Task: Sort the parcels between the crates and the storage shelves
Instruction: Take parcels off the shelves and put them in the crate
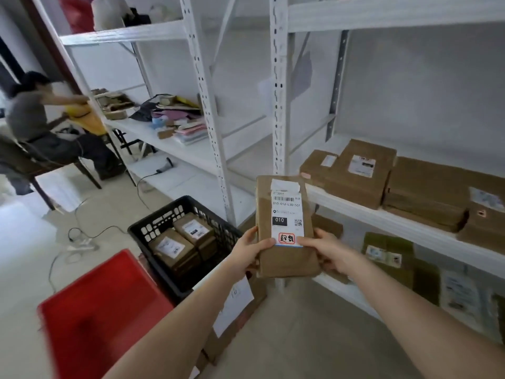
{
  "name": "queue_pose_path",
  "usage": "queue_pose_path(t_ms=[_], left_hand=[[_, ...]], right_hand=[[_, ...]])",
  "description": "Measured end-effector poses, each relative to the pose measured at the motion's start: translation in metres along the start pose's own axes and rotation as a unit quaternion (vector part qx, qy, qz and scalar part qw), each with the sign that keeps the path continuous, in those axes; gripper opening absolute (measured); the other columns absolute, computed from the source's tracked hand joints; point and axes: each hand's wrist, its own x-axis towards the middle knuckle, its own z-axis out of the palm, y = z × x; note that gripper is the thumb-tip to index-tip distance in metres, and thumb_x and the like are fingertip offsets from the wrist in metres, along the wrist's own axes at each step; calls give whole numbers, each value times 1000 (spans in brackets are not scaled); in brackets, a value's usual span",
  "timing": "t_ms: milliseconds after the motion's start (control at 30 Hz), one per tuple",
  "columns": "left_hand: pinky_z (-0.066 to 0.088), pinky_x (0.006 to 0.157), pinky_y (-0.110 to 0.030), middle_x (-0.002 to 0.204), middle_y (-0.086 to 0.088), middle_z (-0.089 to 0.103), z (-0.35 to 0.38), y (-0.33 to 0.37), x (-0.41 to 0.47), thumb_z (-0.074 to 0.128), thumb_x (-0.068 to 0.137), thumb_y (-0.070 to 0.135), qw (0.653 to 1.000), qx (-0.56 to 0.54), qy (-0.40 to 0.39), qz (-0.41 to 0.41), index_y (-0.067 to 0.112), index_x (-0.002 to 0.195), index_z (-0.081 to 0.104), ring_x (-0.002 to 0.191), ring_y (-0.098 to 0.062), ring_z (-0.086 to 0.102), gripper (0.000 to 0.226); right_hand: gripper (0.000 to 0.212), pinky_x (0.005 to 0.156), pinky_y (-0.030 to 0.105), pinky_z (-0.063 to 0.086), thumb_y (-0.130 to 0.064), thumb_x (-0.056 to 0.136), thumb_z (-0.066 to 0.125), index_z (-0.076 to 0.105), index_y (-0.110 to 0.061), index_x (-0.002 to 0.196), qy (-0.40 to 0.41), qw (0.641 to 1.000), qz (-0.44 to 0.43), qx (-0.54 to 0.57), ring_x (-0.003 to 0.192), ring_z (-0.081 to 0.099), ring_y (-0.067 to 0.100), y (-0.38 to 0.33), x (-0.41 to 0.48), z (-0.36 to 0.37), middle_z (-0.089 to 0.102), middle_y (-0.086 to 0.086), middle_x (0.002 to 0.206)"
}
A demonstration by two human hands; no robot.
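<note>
Open floor (pixel 295 337) lay near and centre, between the red crate (pixel 103 310) on the near left and the lower shelves on the right. The black crate (pixel 164 217) sat just beyond the red one, close to the white upright post (pixel 278 105). The right-hand shelf board (pixel 382 217) kept a narrow bare strip along its front edge, with brown shelf parcels (pixel 355 170) stacked behind it.

Both forearms reached forward. The left hand (pixel 251 250) gripped the held parcel (pixel 284 228) at its lower left edge, thumb on the front face. The right hand (pixel 328 253) gripped the lower right edge, thumb on the white label. The held parcel stood upright in the air in front of the post.

It was a flat rectangular packet in brown paper with glossy tape. Labelled crate parcels (pixel 177 244) lay in the perforated black plastic crate. A seated person (pixel 30 116) was at the far left.
</note>
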Motion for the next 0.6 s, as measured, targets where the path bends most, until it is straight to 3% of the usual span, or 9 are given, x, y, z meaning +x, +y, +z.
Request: queue_pose_path(t_ms=[67, 200, 400, 600], left_hand=[[55, 87, -45, 121, -5, 63, -30, -7, 9, 75, 80, 30, 999, -18, 14, -24, 28, 144, 36, 105, -27, 63, 75], [56, 82, -44, 116, -4, 67, -116, -20, 39, 74, 81, 29, 996, -62, 36, -59, 27, 140, 42, 103, -25, 66, 67], [58, 68, -36, 107, 0, 70, -209, -37, 75, 74, 80, 34, 987, -105, 81, -88, 26, 132, 51, 95, -20, 69, 57], [47, 86, -49, 112, 8, 56, -259, -46, 110, 70, 78, 52, 979, -82, 114, -147, 39, 115, 49, 109, -22, 55, 45]], right_hand=[[52, 84, 38, 54, -34, 76, 79, 56, -31, 123, -28, 1000, 8, 12, 94, 67, 20, -7, 24, 32, 71, -5, 103], [49, 60, 25, 51, -35, 74, 81, 56, -32, 115, -81, 996, 28, 14, 86, 68, 15, -28, 77, 110, 72, -9, 96], [35, 65, 29, 52, -31, 76, 80, 59, -32, 104, -105, 993, 49, 26, 89, 67, 17, -47, 143, 195, 70, -7, 96], [30, 65, 33, 56, -27, 77, 79, 58, -32, 99, -94, 991, 54, 76, 86, 69, 20, -66, 206, 242, 72, -3, 95]])
